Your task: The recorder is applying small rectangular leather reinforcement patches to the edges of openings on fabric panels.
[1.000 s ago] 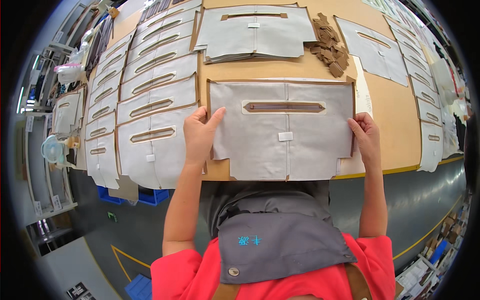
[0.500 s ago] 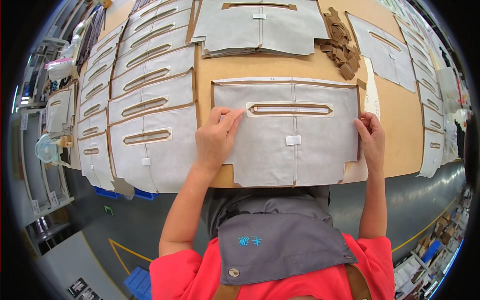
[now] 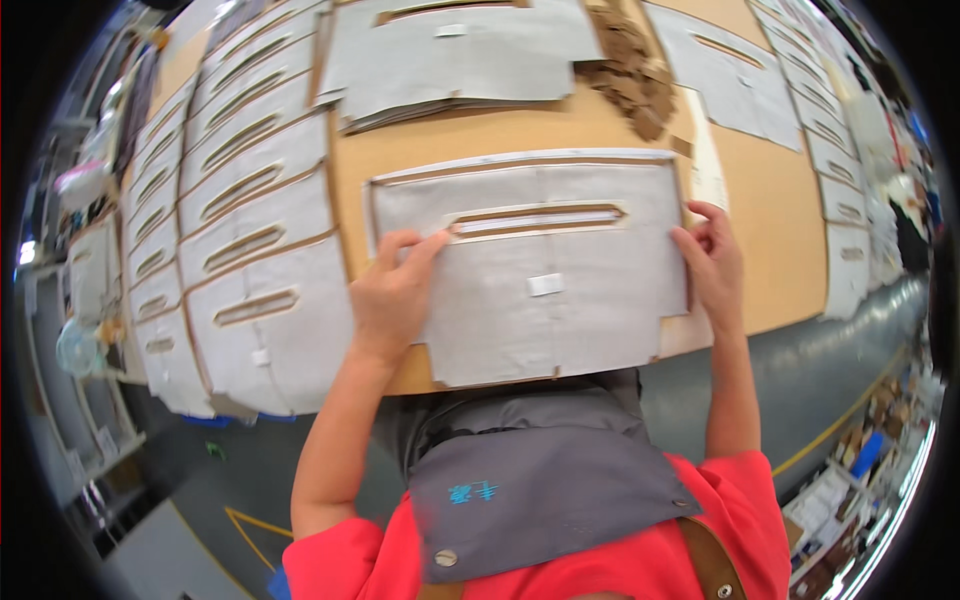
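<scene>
A grey panel (image 3: 490,320), cloth-like with brown edging, lies flat at the table's front edge. Across its upper part runs a long slot (image 3: 540,219) framed in brown and white, and a small white tab (image 3: 545,285) sits below it. My left hand (image 3: 393,295) rests over the panel's left side, fingers bent together, thumb tip by the slot's left end. At the right edge, my right hand (image 3: 715,262) has its thumb on the border and the other fingers curled beside it. What lies beneath my fingers is hidden.
Overlapping rows of similar slotted panels (image 3: 255,330) cover the table's left. A stack of grey panels (image 3: 460,75) lies beyond my hands, beside a heap of brown pieces (image 3: 630,75). More panels (image 3: 725,80) lie at the right, past a pale strip (image 3: 703,160).
The whole view has shifted and tilted, moving the table's contents leftward in the picture. Both hands stay at the same panel. My right index finger is a little more raised.
</scene>
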`<state>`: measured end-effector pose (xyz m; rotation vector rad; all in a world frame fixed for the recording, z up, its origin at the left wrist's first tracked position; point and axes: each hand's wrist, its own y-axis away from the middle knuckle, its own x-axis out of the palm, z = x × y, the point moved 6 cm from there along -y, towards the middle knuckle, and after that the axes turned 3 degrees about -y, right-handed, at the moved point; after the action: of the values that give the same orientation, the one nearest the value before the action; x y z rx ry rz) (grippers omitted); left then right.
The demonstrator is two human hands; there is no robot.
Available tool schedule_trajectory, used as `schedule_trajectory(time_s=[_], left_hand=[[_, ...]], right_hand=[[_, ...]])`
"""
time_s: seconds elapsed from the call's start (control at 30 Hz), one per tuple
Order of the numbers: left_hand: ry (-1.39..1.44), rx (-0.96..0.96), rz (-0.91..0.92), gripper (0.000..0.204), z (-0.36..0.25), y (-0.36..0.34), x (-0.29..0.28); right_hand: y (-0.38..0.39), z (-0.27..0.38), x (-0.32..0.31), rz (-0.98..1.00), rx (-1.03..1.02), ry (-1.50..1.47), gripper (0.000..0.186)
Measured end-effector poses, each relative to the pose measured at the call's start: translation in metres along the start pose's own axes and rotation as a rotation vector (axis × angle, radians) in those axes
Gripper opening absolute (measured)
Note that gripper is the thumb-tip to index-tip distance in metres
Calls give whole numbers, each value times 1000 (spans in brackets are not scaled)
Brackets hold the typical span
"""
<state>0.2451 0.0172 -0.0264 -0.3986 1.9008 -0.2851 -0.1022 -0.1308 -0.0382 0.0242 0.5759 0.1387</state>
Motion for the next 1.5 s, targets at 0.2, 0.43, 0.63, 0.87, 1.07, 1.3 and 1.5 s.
schedule_trajectory(time_s=[0.2, 0.43, 0.63, 0.87, 1.07, 1.3, 1.5], left_hand=[[16, -20, 30, 31, 3, -3, 0], [13, -31, 51, 29, -1, -4, 0], [25, 48, -23, 30, -1, -2, -5], [943, -647, 165, 23, -9, -2, 2], [1959, -1139, 363, 33, -71, 5, 30], [2134, -1010, 438, 39, -96, 14, 36], [2022, -1018, 442, 38, -103, 24, 43]], right_hand=[[2, 7, -1, -40, 20, 26, 34], [0, 17, -1, -54, 27, 72, 34], [-2, 15, 2, -18, -2, 87, 37], [11, 31, -3, -157, -230, 123, 39], [60, 111, 40, 171, -462, -160, 29], [86, 119, 85, 352, -473, -275, 28], [89, 115, 90, 358, -491, -120, 25]])
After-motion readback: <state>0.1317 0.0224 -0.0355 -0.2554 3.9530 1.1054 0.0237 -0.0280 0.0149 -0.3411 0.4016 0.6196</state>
